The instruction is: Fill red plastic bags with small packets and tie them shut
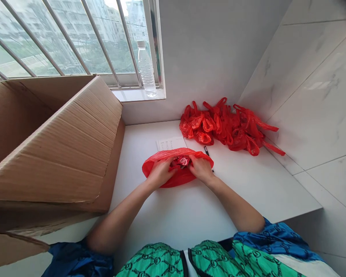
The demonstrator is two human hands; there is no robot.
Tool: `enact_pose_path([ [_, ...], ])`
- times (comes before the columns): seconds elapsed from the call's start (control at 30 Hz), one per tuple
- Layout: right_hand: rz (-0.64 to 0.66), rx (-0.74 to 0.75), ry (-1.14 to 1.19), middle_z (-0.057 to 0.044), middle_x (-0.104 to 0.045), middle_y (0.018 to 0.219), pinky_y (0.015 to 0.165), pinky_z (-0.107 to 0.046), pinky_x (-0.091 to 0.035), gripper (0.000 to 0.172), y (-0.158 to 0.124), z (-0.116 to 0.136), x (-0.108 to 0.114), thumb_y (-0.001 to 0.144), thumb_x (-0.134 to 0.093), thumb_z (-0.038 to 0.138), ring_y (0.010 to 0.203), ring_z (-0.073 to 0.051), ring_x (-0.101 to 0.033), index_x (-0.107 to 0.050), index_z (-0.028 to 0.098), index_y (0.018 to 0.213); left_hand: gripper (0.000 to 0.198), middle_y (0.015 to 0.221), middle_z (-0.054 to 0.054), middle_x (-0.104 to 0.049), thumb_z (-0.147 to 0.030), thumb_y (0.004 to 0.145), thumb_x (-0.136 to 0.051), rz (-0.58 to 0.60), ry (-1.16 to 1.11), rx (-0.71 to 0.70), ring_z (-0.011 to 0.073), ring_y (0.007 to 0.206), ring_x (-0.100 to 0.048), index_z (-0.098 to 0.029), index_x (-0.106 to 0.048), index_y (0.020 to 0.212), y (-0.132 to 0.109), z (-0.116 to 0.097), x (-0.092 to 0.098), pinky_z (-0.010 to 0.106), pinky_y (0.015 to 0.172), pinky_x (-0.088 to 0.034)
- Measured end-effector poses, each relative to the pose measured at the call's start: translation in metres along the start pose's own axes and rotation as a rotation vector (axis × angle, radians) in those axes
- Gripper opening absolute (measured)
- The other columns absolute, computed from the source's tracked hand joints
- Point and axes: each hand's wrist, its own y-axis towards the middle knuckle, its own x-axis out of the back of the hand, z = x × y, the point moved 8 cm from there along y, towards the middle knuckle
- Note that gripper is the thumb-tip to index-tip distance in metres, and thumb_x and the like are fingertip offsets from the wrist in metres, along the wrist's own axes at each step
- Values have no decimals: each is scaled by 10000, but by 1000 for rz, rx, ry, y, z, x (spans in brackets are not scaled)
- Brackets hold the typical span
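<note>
A white tabletop bears a cardboard box, an open red bag, paper, a pen and heaped red bags

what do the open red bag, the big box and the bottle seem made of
Open red bag: thin glossy plastic, judging by its crinkles and sheen. Box: matt brown cardboard, likely corrugated, given the ridge lines. Bottle: clear, shiny, probably plastic from its ribbed wall.

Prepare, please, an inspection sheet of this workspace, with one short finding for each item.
Surface: white tabletop.
Things handled: open red plastic bag; contents too small to identify.
Clutter: heaped red plastic bags, paper with markings, black pen, open cardboard box at left.
Hands: left hand and right hand at the open bag's mouth; exact grip unclear.
Cables: nothing seen on the tabletop.
Surroundings: capped clear plastic bottle on windowsill, barred window, tiled wall.
</note>
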Motion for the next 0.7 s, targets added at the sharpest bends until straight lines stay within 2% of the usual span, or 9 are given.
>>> enact_pose_path([
  [0.1,-38,-18,32,-51,-750,842,575,-293,-379,334,0,-3,3,1019,-370,325,767,-218,-682,-643,235,1190,362,1122,54,-732,-400,930,-547,-20,-244,10,247,1022,-675,-214,-657,1220,0,-1,12,354,878,-526],
  [0.2,-95,-2,92,-31,-753,860,597,-289,-388,373,-1,-3,9,1044,-313,347,771,-206,-682,-627,260,1227,365,1176,68,-721,-458,914,-593,-56,-465,33,250,1101,-659,-198,-698,1147,-2,-1,27,352,953,-520],
  [0.37,-186,118,264,-16,-724,803,634,-271,-408,375,-10,10,27,1041,-298,313,750,-186,-663,-634,224,1183,393,1107,95,-736,-471,856,-688,-24,-724,60,241,978,-704,-170,-691,1110,-4,-3,35,343,823,-576],
  [0.5,-209,203,540,-5,-735,866,709,-247,-453,352,-18,22,36,1040,-336,387,809,-167,-673,-648,224,1052,411,1053,100,-749,-484,828,-715,11,-774,62,244,950,-713,-165,-694,1086,-4,-4,26,341,768,-590],
  [0.6,-118,237,739,-10,-752,928,760,-249,-497,314,-18,28,31,1020,-401,428,829,-162,-694,-633,217,1031,414,1108,108,-738,-490,836,-700,10,-761,27,244,977,-712,-158,-691,1083,-4,-7,24,340,800,-585],
  [0.7,-94,229,814,-17,-749,910,761,-254,-517,296,-15,25,26,995,-459,452,820,-165,-699,-621,209,947,359,1108,83,-738,-488,904,-599,-71,-567,-17,225,964,-705,-177,-708,1046,-4,-6,31,328,818,-566],
])
